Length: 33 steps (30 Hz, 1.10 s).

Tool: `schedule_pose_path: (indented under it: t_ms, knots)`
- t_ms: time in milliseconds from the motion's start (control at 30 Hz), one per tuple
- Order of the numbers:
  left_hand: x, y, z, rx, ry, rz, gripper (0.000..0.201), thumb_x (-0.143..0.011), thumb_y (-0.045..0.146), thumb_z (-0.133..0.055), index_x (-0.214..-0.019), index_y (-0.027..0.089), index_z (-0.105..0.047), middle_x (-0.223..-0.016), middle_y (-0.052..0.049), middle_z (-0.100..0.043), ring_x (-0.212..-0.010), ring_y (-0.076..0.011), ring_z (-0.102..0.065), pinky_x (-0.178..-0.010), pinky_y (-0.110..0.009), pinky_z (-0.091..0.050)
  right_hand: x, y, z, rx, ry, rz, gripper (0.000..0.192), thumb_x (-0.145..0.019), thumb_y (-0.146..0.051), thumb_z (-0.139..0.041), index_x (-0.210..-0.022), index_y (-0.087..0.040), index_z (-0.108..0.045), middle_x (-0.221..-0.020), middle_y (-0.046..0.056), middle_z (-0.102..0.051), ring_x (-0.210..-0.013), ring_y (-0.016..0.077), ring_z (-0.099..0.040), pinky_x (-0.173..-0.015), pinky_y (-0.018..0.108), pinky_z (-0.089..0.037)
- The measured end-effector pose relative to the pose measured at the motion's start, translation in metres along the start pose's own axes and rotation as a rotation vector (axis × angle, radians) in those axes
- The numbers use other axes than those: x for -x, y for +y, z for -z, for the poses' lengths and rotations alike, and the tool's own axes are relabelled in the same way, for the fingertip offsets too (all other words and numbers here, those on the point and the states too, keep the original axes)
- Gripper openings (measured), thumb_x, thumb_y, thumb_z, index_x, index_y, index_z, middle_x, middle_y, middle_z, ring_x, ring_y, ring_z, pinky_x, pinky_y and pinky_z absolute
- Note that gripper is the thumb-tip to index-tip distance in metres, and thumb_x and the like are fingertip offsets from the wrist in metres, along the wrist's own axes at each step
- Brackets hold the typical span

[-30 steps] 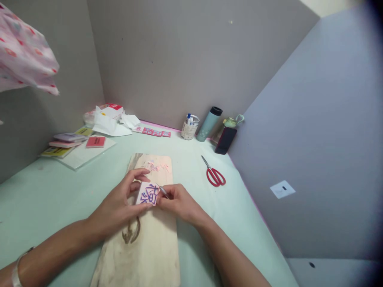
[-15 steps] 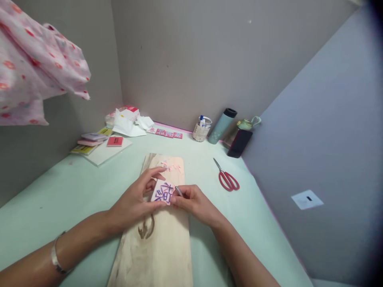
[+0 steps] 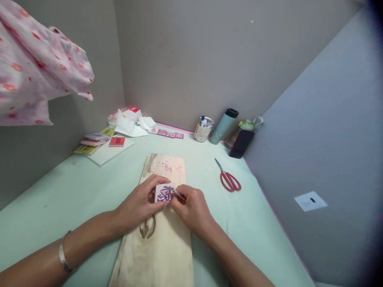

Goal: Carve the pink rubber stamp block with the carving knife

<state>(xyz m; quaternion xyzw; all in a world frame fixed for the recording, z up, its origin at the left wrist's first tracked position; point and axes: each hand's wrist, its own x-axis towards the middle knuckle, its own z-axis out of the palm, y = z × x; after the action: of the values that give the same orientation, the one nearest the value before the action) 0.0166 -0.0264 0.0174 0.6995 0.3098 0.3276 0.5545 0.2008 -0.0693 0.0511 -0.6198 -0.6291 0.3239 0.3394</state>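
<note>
Near end of wooden board point(image 3: 160, 255) runs out of the bottom of view, lying on pale green tablecloth point(image 3: 89, 191). Silver bracelet point(image 3: 62, 253) on left wrist. Dark curved mark point(image 3: 147, 228) on board, just nearer than the hands.

Left hand point(image 3: 136, 203): fingers and thumb bent in a partly spread C, block point(image 3: 160, 191) held between them, fingers at far edge, thumb at near edge. Block is small and pale, a purple-lined character on its upward face; it sits above the board, between the two hands. Right hand point(image 3: 193, 205): thumb and forefinger pinched together on a slim silvery tool point(image 3: 178, 194), other fingers curled, partly hidden. Tool tip lies at the block's face; cannot tell how deep it bites.

Beyond: pinkish shavings point(image 3: 169, 166) scattered at board's far end. Red-handled scissors point(image 3: 229, 182) to the right, blades pointing away. Farther left, a red pad point(image 3: 117, 141) on a white sheet point(image 3: 103, 154). Dark phone point(image 3: 241, 144) leans upright, right. Near back wall: pen-filled can point(image 3: 202, 132), blue-green bottle point(image 3: 222, 129) tilted, row of lettered pink pieces point(image 3: 170, 134), crumpled tissue point(image 3: 125, 124).
</note>
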Motion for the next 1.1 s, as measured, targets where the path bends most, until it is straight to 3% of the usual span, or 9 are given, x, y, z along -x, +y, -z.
schedule_pose_path:
  t_ms: [167,367,767,1100]
  knots:
    - [0.000,-0.002,-0.004,0.261,0.024,0.103,0.051,-0.088,0.025,-0.071,-0.134,0.028,-0.051,-0.108,-0.003,-0.067,-0.096,-0.0224,-0.069,-0.084,-0.038,-0.057,0.000,0.000,0.000,-0.021,0.019,-0.009,0.028,-0.070,-0.019,-0.056,-0.057,-0.022,-0.032,-0.058,-0.005,-0.033,-0.059,0.0115,-0.026,-0.056,0.029,-0.017]
    - [-0.003,0.003,-0.002,0.474,-0.072,0.116,0.046,-0.081,0.020,-0.079,-0.123,0.024,-0.061,-0.109,-0.003,-0.070,-0.100,-0.0191,-0.067,-0.086,-0.031,-0.051,-0.005,0.003,0.011,-0.236,-0.159,-0.083,0.018,-0.070,-0.028,-0.053,-0.056,-0.021,-0.043,-0.058,-0.006,-0.032,-0.058,0.0100,-0.027,-0.053,0.026,-0.019]
    - [-0.008,0.007,0.008,0.609,-0.132,0.113,0.050,-0.078,0.018,-0.085,-0.124,0.024,-0.065,-0.113,-0.005,-0.072,-0.104,-0.0193,-0.067,-0.094,-0.034,-0.051,-0.007,0.001,0.017,-0.432,-0.219,-0.180,0.014,-0.065,-0.026,-0.054,-0.056,-0.018,-0.061,-0.048,-0.006,-0.045,-0.046,0.0079,-0.029,-0.048,0.025,-0.020]
    - [-0.009,0.004,0.008,0.596,-0.079,0.126,0.050,-0.077,0.019,-0.086,-0.121,0.021,-0.063,-0.108,-0.003,-0.069,-0.100,-0.0177,-0.065,-0.091,-0.032,-0.050,-0.004,-0.002,0.020,-0.392,-0.218,-0.079,0.016,-0.075,-0.025,-0.059,-0.061,-0.018,-0.059,-0.059,-0.004,-0.049,-0.059,0.0103,-0.036,-0.056,0.025,-0.025]
